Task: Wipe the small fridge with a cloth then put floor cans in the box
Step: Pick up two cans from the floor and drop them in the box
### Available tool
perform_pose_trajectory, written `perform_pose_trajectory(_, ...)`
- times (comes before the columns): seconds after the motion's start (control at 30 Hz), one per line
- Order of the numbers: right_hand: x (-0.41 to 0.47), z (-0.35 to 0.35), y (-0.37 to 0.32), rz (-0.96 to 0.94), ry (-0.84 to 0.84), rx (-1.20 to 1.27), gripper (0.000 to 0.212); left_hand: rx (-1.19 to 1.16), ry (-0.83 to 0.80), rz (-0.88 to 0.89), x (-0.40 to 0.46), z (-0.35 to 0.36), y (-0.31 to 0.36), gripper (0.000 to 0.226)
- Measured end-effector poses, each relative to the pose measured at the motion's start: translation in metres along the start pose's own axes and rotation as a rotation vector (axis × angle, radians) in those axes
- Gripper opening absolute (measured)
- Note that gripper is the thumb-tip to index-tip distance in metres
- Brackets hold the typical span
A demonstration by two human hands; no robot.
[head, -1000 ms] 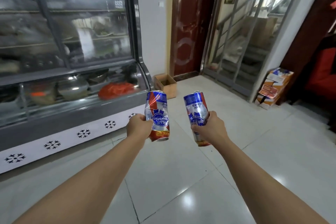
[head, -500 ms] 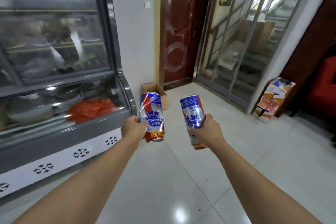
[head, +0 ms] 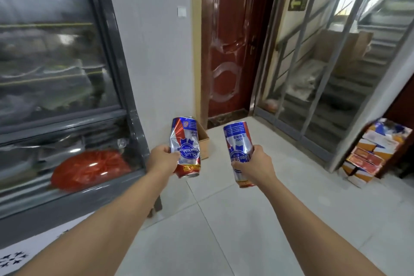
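Cardboard, brown and open-topped: the box (head: 202, 139) sits on the floor just beyond the person's left hand (head: 161, 159), partly hidden behind its can. The cans-to-box step appears in hand. The left hand grips a dented can (head: 185, 145); the right hand (head: 255, 164) wraps a second can (head: 239, 151), both upside down. Next move, by my judgement: carry both forward and lower them into the box.

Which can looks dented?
The can in the left hand: its side is crumpled. The right hand's can looks smooth.
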State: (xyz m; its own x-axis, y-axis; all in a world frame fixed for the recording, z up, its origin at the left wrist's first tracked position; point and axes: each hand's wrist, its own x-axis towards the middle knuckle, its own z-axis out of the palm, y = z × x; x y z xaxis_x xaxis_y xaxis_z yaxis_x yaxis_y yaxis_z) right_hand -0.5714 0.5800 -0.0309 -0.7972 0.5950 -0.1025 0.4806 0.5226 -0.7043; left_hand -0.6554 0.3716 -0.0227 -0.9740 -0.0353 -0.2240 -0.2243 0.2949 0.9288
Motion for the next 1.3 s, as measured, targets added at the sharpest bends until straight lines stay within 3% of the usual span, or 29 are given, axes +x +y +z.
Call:
perform_pose_trajectory(0.13, 0.103, -0.003, -0.006, -0.029, -0.047, -0.038, 0.069, -0.004, 0.065, -0.035, 0.059, 0.044, 0.028, 0.018)
perform_pose_trajectory(0.43, 0.283, 0.032, -0.04, -0.095, -0.168, -0.088, 0.069, -0.009, 0.194, -0.118, 0.203, 0.108, 0.056, 0.006)
perform_pose_trajectory(0.93, 0.568, 0.117, -0.102, -0.064, -0.215, -0.148, 0.069, 0.095, 0.153, -0.205, 0.5, 0.208, 0.115, 0.025)
perform_pose_trajectory(1.3, 0.776, 0.193, -0.136, -0.106, -0.426, -0.123, 0.074, 0.046, 0.299, -0.375, 0.67, 0.282, 0.121, 0.009)
